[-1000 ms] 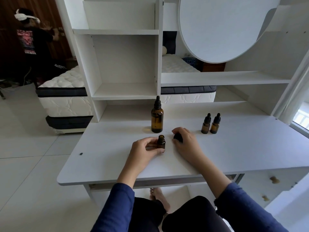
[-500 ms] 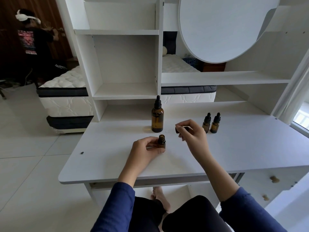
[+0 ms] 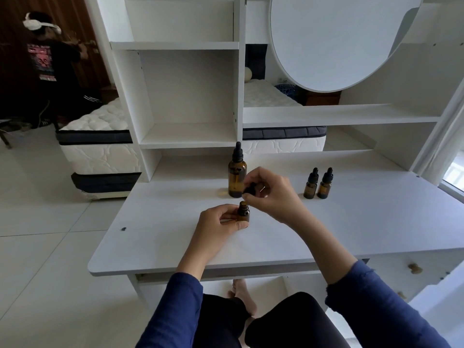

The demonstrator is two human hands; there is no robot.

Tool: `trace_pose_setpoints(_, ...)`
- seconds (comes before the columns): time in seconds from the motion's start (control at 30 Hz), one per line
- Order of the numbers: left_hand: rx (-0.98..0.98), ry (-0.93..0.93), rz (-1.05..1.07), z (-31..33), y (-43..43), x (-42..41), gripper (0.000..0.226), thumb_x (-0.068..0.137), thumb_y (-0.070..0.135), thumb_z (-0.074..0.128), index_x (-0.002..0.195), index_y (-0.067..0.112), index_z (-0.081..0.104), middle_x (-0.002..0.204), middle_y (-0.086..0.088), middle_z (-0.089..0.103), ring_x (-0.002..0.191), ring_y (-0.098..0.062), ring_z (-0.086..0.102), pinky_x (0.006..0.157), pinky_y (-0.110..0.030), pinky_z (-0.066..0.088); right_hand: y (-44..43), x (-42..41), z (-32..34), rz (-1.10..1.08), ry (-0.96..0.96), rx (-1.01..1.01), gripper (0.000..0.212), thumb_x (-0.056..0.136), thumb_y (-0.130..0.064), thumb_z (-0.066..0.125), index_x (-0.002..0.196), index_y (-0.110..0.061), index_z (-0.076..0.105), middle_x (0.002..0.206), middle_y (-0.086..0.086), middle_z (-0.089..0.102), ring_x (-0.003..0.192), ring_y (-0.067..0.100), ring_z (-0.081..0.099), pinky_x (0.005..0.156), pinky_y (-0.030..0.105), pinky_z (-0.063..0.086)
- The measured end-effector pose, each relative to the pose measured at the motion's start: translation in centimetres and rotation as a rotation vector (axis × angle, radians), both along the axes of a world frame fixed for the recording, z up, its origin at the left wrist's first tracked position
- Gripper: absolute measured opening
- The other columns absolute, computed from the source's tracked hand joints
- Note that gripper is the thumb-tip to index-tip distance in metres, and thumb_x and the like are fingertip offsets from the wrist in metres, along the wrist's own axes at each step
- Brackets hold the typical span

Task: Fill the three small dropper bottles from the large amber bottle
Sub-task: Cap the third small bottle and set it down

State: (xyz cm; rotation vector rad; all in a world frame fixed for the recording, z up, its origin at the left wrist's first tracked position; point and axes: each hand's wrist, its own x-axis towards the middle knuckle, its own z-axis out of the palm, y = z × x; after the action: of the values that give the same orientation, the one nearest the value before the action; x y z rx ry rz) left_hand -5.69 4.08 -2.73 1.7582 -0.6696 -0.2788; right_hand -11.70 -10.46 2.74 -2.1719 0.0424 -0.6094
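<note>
Head view: uncapped small dropper bottle (image 3: 243, 212) upright mid-tabletop (image 3: 163, 234), left hand (image 3: 218, 223) grip curled round its body. Right hand (image 3: 272, 194), just above, holds a black dropper cap (image 3: 249, 190) in a fingertip grip. Large amber bottle (image 3: 237, 182), capped, stands behind; two capped small bottles (image 3: 310, 190) stand toward the right edge.

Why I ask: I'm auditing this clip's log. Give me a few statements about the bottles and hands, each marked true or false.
1. The left hand holds the open small bottle upright on the desk. True.
2. The large amber bottle is uncapped. False: its dropper cap is on.
3. The right hand pinches a black dropper cap just above the open small bottle. True.
4. The two other small bottles lie on their sides. False: they stand upright, capped, side by side.
</note>
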Motion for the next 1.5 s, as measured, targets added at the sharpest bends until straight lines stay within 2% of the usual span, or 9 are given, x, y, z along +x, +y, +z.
trace_pose_setpoints(0.2,-0.023,0.022,-0.019,0.0,0.0,-0.1,0.025,0.074,0.011,0.077,0.095,0.023,0.072,0.086,0.007,0.075,0.085,-0.003,0.069,0.084,-0.018,0.051,0.2,0.4,-1.6,-0.015,0.085,-0.108,0.013,0.075,-0.014,0.073,0.083,-0.014,0.063,0.074,0.009,0.067,0.062,0.019,0.059,0.058,0.023,0.049)
trace_pose_setpoints(0.3,-0.014,0.005,-0.013,-0.1,0.0,0.0,0.025,0.074,0.013,0.077,0.094,0.026,0.071,0.086,0.009,0.074,0.085,-0.002,0.069,0.081,-0.014,0.050,0.5,0.7,-2.0,-0.068,0.023,-0.122,0.017,0.073,-0.018,0.077,0.077,-0.015,0.061,0.067,0.002,0.061,0.053,0.006,0.048,0.051,0.013,0.042)
trace_pose_setpoints(0.47,0.000,0.013,-0.010,-0.3,-0.1,0.0,0.025,0.074,0.015,0.078,0.096,0.026,0.071,0.089,0.009,0.075,0.087,-0.001,0.068,0.084,-0.018,0.051,1.1,0.2,-2.9,-0.104,-0.118,-0.092,0.025,0.077,-0.031,0.073,0.086,-0.011,0.062,0.079,-0.004,0.060,0.074,0.006,0.055,0.064,0.016,0.047)
trace_pose_setpoints(0.63,-0.018,0.032,-0.005,-0.2,-0.1,0.1,0.022,0.073,0.015,0.078,0.093,0.023,0.073,0.087,0.008,0.075,0.086,-0.003,0.069,0.085,-0.021,0.051,1.1,-1.0,-3.5,0.024,-0.193,0.070,0.021,0.089,-0.003,0.056,0.106,-0.013,0.062,0.105,-0.003,0.068,0.101,0.008,0.063,0.092,0.021,0.050)
trace_pose_setpoints(0.73,-0.038,0.040,-0.006,-0.2,-0.2,0.1,0.023,0.073,0.012,0.078,0.090,0.025,0.072,0.085,0.007,0.075,0.084,-0.003,0.069,0.082,-0.019,0.051,1.2,-1.0,-4.1,0.014,-0.202,0.079,0.030,0.084,0.002,0.060,0.105,-0.020,0.060,0.100,-0.004,0.068,0.095,0.006,0.065,0.088,0.021,0.051)
trace_pose_setpoints(0.87,-0.035,0.017,-0.002,-0.3,-0.2,0.1,0.024,0.072,0.010,0.078,0.090,0.025,0.072,0.084,0.005,0.075,0.083,-0.006,0.070,0.083,-0.022,0.053,1.4,-0.6,-4.1,-0.076,-0.188,0.127,0.048,0.074,-0.016,0.076,0.110,-0.032,0.050,0.087,-0.010,0.064,0.085,0.005,0.062,0.076,0.018,0.052)
trace_pose_setpoints(1.07,-0.029,0.018,0.001,-0.3,-0.2,0.1,0.023,0.073,0.012,0.078,0.093,0.022,0.073,0.086,0.006,0.075,0.085,-0.004,0.069,0.084,-0.023,0.053,1.5,-0.9,-4.5,0.062,-0.155,0.234,0.051,0.091,-0.006,0.054,0.126,-0.038,0.037,0.113,-0.005,0.066,0.108,0.005,0.061,0.092,0.018,0.048)
trace_pose_setpoints(1.23,-0.027,0.008,0.003,-0.2,-0.2,0.1,0.022,0.074,0.009,0.077,0.092,0.020,0.073,0.084,0.005,0.075,0.083,-0.003,0.069,0.081,-0.019,0.053,1.4,-0.6,-4.6,0.004,-0.167,0.204,0.052,0.083,-0.009,0.067,0.115,-0.041,0.042,0.098,0.000,0.069,0.094,0.007,0.065,0.090,0.023,0.052)
trace_pose_setpoints(1.5,-0.030,0.037,0.021,-0.3,-0.3,0.2,0.020,0.071,0.011,0.079,0.089,0.018,0.074,0.083,0.003,0.075,0.083,-0.008,0.070,0.085,-0.028,0.054,1.4,-0.7,-4.9,0.030,-0.163,0.220,0.034,0.084,0.004,0.059,0.111,-0.017,0.060,0.105,0.002,0.070,0.101,0.009,0.066,0.094,0.028,0.052)
